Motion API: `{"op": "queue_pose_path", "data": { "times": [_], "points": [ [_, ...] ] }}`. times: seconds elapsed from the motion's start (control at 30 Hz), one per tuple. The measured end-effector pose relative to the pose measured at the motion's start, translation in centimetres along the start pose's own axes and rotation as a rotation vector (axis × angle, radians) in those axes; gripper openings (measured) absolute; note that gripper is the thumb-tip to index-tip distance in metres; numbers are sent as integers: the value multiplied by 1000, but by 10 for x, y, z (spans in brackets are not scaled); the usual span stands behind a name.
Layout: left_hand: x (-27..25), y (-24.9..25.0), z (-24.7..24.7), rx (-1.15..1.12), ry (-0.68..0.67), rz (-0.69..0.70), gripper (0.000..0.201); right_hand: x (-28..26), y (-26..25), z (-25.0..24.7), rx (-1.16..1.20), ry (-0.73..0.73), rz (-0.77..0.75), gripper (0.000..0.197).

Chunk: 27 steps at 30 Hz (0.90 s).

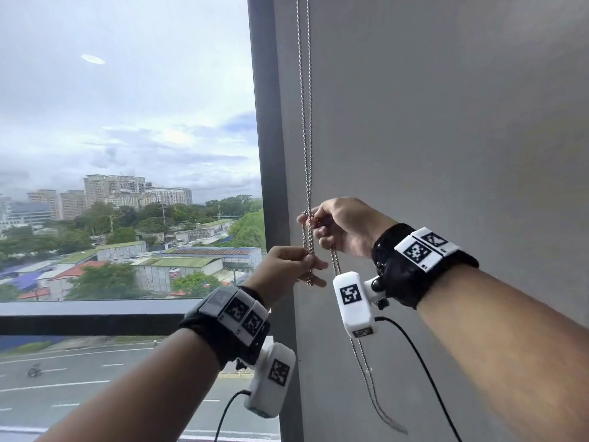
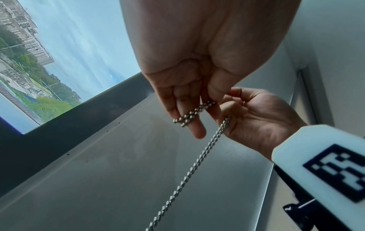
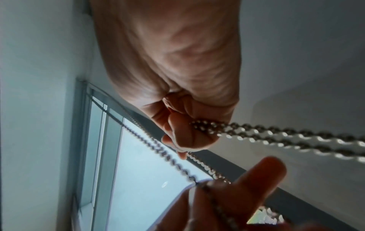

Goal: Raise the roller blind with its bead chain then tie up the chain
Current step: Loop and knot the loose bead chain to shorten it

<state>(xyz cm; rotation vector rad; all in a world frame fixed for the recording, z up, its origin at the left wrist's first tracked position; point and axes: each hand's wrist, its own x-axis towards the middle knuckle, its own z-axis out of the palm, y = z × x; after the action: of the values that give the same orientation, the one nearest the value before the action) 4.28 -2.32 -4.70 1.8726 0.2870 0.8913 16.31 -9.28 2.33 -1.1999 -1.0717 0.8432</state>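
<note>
A metal bead chain (image 1: 305, 122) hangs in two strands down the grey panel beside the dark window post (image 1: 267, 122). My right hand (image 1: 310, 223) grips a bunch of the chain at the upper point, fingers curled round it. Just below, my left hand (image 1: 314, 266) pinches the strands between thumb and fingers. The rest of the chain drops from the right hand as a long loop (image 1: 373, 387). In the left wrist view the left hand (image 2: 197, 109) holds crossed strands (image 2: 189, 117). The right wrist view has the right hand (image 3: 189, 134) closed on a doubled chain (image 3: 276, 136).
The window glass (image 1: 127, 122) at left is uncovered and looks out on buildings and a road. A dark horizontal rail (image 1: 95, 317) crosses below it. The grey panel (image 1: 446, 122) fills the right side. Black cables hang from both wrist cameras.
</note>
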Motion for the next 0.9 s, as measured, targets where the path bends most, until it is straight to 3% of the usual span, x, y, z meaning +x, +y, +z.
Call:
{"op": "queue_pose_path", "data": {
  "times": [0.23, 0.5, 0.6, 0.73, 0.9],
  "points": [
    [3, 7, 6, -107, 199, -19, 27, -15, -15, 13, -55, 6, -54, 26],
    [9, 6, 12, 18, 211, 65, 20, -26, -16, 22, -243, 48, -106, 11],
    [10, 2, 15, 11, 180, 61, 34, -24, -10, 25, -371, 106, -133, 16],
    [2, 11, 19, -20, 175, 21, 48, -25, -8, 28, -352, 189, -121, 10],
    [-3, 15, 19, -78, 183, 13, 22, -28, -8, 27, -262, 146, -72, 14]
  ]
}}
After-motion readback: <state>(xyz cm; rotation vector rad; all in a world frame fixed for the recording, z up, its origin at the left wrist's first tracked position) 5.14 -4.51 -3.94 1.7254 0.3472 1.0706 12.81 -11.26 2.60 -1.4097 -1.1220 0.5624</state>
